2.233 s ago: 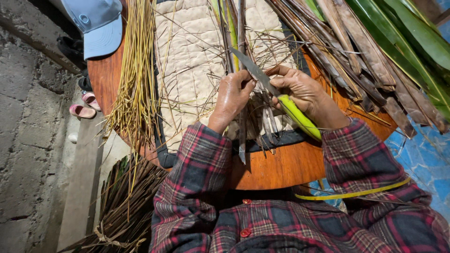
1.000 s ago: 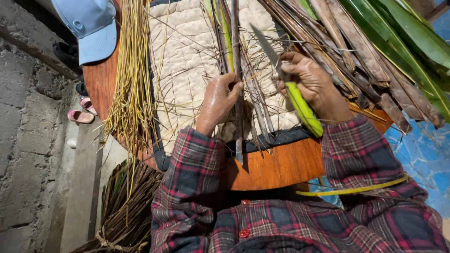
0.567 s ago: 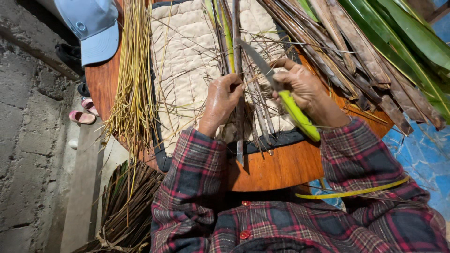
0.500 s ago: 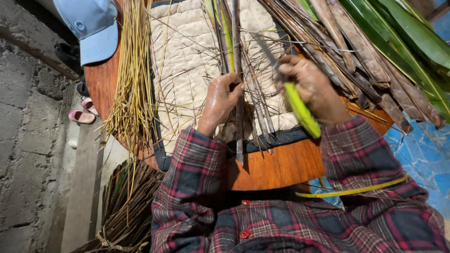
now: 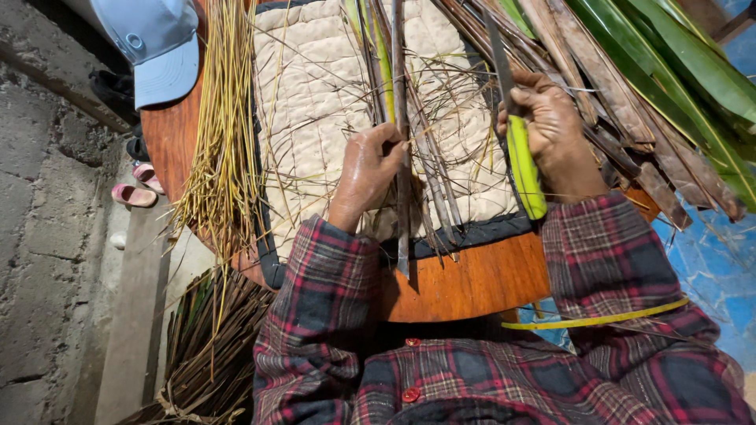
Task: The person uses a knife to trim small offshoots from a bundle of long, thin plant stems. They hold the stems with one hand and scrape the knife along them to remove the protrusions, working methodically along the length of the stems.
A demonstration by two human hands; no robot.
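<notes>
We saw the left hand (image 5: 370,175) near the middle of the view, its fingers pinched around a long brown leaf strip (image 5: 402,189) that ran from twelve o'clock down to six o'clock over a cream quilted pad (image 5: 315,102). The lower end of the strip hung past the pad's dark edge onto the round wooden table (image 5: 472,279). At about two o'clock from that hand, the right hand (image 5: 555,134) was clenched on a knife with a yellow-green handle (image 5: 524,169), its dark blade pointing toward twelve o'clock, apart from the strip. Other thin strips lay just beside the held one. At ten o'clock a bundle of yellow stalks (image 5: 224,134) lay along the pad, with a pale blue cap (image 5: 153,43) above it. Green leaves (image 5: 677,71) filled the one o'clock corner. A dark bundle of fibres (image 5: 209,346) lay at seven o'clock, below the table.
</notes>
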